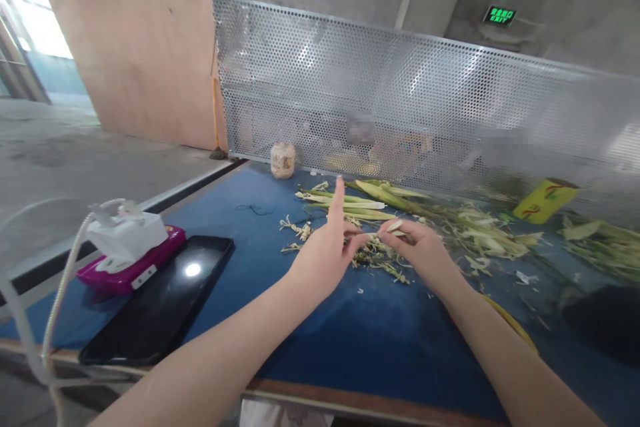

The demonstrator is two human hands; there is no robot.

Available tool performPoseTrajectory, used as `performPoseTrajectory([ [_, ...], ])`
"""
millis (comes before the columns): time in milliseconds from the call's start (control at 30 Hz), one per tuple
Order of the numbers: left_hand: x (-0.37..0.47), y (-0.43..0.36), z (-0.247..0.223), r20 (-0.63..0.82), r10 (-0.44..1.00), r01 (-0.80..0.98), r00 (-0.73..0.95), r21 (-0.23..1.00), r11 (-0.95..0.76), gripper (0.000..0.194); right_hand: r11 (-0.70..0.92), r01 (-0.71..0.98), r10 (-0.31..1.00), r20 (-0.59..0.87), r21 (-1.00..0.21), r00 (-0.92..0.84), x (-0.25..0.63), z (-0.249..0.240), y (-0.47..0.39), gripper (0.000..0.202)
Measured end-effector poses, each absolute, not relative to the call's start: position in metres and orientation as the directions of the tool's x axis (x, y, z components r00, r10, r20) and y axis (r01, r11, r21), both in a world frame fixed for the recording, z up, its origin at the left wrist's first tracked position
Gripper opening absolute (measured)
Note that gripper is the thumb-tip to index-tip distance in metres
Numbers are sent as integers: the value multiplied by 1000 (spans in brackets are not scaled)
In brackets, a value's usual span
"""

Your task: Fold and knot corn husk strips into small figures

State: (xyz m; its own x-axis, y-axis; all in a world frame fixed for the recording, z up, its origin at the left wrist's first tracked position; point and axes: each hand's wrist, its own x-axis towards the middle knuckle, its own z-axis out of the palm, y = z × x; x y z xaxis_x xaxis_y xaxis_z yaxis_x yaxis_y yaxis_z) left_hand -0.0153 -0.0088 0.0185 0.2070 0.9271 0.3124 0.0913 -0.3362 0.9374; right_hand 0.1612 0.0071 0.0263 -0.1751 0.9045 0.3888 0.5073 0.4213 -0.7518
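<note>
fingers of both hands, left hand [325, 250] and right hand [423, 247], pinch 1 pale stalk piece [395, 225].

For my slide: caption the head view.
Left hand and right hand pinch a small pale stem piece over plant scraps on a blue table.

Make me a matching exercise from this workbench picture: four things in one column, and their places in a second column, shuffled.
Things:
1. glass jar
2. black tablet
3. yellow container
4. green stalks

Places:
A. far right, by the mesh screen
B. left, beside the magenta case
C. just beyond the left hand and right hand
D. back edge of the blue table, at the screen's left end

Pairs: 1-D, 2-B, 3-A, 4-C
</note>
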Motion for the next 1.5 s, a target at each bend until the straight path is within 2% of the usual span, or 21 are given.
performPoseTrajectory([
  [67, -12, -7, 11, 356, 921, 107, 158, 921, -374, 117, 397, 484, 915, 377, -780, -143, 159, 25, 7, 18],
  [133, -9, -6, 5, 264, 936, 35, 234, 960, -279, 125, 378, 470, 923, 364, -798, -125, 157, 22, 6, 17],
  [200, -5, -4, 0, 208, 931, -28, 301, 977, -209, 122, 388, 473, 920, 365, -791, -144, 155, 19, 4, 17],
  [300, -4, -2, -2, 214, 925, -54, 315, 977, -208, 114, 417, 490, 908, 372, -766, -193, 153, 14, 3, 18],
  [533, -8, 0, 1, 153, 930, 31, 335, 984, -173, 100, 413, 580, 910, 337, -702, -239, 157, 17, 4, 16],
  [700, -10, 2, -4, 81, 916, 58, 393, 992, -112, 101, 435, 626, 900, 304, -647, -312, 158, 21, 5, 17],
  [867, -11, 2, -6, 53, 904, 13, 424, 998, -65, 93, 408, 612, 913, 286, -678, -292, 159, 22, 6, 16],
  [967, -10, 1, -4, 81, 892, 19, 444, 995, -100, 84, 384, 563, 922, 276, -732, -271, 159, 20, 7, 15],
  [1067, -8, -1, -1, 97, 870, 89, 484, 983, -159, 68, 374, 443, 908, 223, -815, -355, 159, 17, 7, 19],
  [1133, -6, -3, 1, 126, 876, 95, 465, 977, -191, 64, 378, 379, 889, 218, -845, -402, 160, 15, 6, 22],
  [1233, -6, -3, 2, 181, 902, 123, 392, 961, -246, 65, 421, 342, 881, 290, -840, -373, 161, 16, 5, 18],
  [1367, -9, -1, 4, 377, 891, 173, 252, 889, -425, 61, 357, 304, 902, 241, -883, -359, 161, 18, 5, 16],
  [1500, -9, -1, 6, 423, 866, 149, 266, 869, -471, 50, 310, 208, 916, 233, -928, -326, 159, 20, 4, 25],
])
